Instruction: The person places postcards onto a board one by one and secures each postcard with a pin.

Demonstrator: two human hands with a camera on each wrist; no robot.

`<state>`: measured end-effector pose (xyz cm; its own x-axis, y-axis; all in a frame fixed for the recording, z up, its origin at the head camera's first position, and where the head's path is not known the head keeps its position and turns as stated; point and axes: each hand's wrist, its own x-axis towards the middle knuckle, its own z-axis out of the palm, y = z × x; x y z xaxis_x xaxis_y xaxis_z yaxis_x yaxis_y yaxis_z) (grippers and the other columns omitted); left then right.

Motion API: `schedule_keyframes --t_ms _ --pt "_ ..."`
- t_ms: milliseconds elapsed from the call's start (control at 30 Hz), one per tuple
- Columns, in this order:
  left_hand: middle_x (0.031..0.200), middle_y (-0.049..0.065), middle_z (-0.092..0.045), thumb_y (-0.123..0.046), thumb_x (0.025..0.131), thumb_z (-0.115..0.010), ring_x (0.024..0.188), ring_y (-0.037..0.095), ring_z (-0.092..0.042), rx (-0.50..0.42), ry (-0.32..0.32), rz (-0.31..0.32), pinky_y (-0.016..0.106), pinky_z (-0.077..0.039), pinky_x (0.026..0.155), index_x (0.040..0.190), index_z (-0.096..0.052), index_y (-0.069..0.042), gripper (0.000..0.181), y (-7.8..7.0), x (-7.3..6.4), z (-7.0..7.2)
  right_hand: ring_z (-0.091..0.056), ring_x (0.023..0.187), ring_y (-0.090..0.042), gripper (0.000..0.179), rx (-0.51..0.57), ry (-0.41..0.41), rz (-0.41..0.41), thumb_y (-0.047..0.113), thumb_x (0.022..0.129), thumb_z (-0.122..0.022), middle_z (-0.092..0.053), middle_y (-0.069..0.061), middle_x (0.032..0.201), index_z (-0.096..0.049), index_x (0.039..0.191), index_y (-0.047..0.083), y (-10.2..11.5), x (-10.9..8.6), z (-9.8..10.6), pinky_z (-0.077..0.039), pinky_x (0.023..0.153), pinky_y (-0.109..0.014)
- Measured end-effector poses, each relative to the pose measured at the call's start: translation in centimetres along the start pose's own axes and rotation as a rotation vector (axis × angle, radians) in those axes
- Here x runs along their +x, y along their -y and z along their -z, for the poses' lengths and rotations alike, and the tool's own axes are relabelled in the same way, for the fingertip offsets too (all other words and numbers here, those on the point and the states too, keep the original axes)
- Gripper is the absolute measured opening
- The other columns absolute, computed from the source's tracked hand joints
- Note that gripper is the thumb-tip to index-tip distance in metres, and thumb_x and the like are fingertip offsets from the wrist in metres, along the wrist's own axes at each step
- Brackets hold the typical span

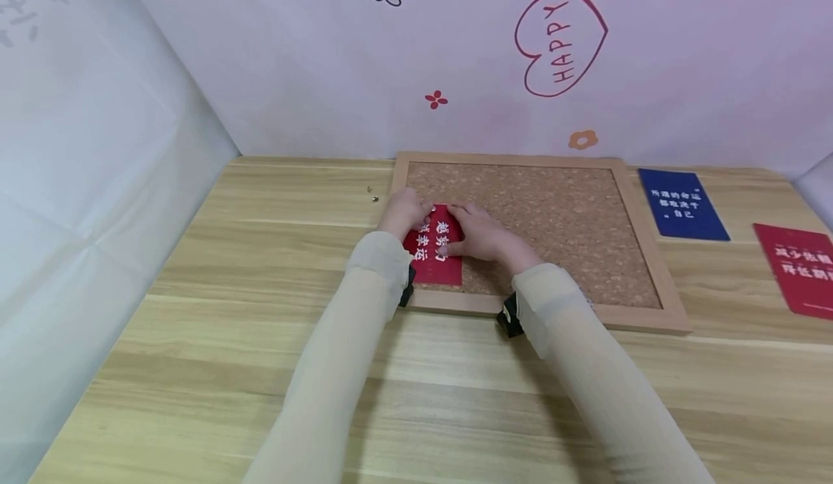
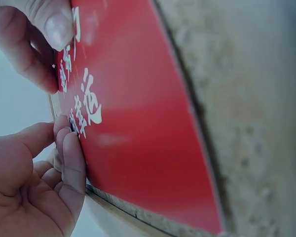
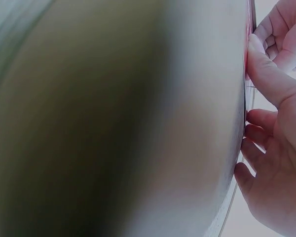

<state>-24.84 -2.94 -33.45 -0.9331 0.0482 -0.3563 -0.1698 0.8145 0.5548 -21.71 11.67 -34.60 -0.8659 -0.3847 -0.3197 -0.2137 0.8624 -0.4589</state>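
Observation:
A red card (image 1: 439,267) with white characters lies on the left part of a wood-framed corkboard (image 1: 553,231). At the card's upper left edge is my left hand (image 1: 405,213), its fingers curled and their tips against the card; whatever may be between them is hidden. My right hand (image 1: 484,234) spreads over the card's right edge, with the thumb on the card's face and the other fingers reaching to its top edge and the cork. Close up in the left wrist view, the red card (image 2: 138,118) appears flat against the cork.
Two tiny objects, one a shiny metallic bit (image 1: 375,199), lie on the wooden table (image 1: 260,267) left of the board. To the right are a blue card (image 1: 683,205) and another red card (image 1: 797,267). A printed white cloth (image 1: 312,71) hangs behind.

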Motion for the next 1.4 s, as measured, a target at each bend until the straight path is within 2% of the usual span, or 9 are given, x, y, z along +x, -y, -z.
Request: schedule_keyframes --t_ms 700,933,1400 --pt "0.06 -0.004 -0.048 -0.021 0.102 -0.044 0.05 0.005 -0.043 0.038 -0.007 -0.019 0.014 -0.038 0.051 0.098 -0.066 0.002 0.032 -0.23 -0.19 0.05 -0.012 0.147 -0.041 0.086 -0.008 -0.003 0.01 0.034 0.089 -0.066 -0.017 -0.019 0.158 -0.017 0.151 0.0 -0.07 0.02 0.06 -0.016 0.119 -0.054" --pt "0.063 -0.003 -0.05 -0.021 0.101 -0.046 0.051 0.005 -0.043 -0.021 -0.003 -0.01 0.014 -0.038 0.052 0.1 -0.066 0.002 0.03 -0.32 -0.44 0.1 -0.011 0.147 -0.041 0.085 -0.011 -0.003 0.009 0.034 0.09 -0.065 -0.016 -0.019 0.159 -0.017 0.152 0.0 -0.04 0.01 0.01 -0.016 0.119 -0.054" --pt "0.064 -0.002 -0.05 -0.02 0.101 -0.046 0.054 0.006 -0.046 -0.052 0.024 0.001 0.015 -0.04 0.055 0.107 -0.063 0.004 0.03 -0.36 -0.52 0.24 -0.012 0.147 -0.04 0.085 0.003 -0.011 0.007 0.034 0.089 -0.066 -0.016 -0.018 0.159 -0.018 0.152 0.001 -0.12 0.02 -0.09 -0.016 0.119 -0.054"
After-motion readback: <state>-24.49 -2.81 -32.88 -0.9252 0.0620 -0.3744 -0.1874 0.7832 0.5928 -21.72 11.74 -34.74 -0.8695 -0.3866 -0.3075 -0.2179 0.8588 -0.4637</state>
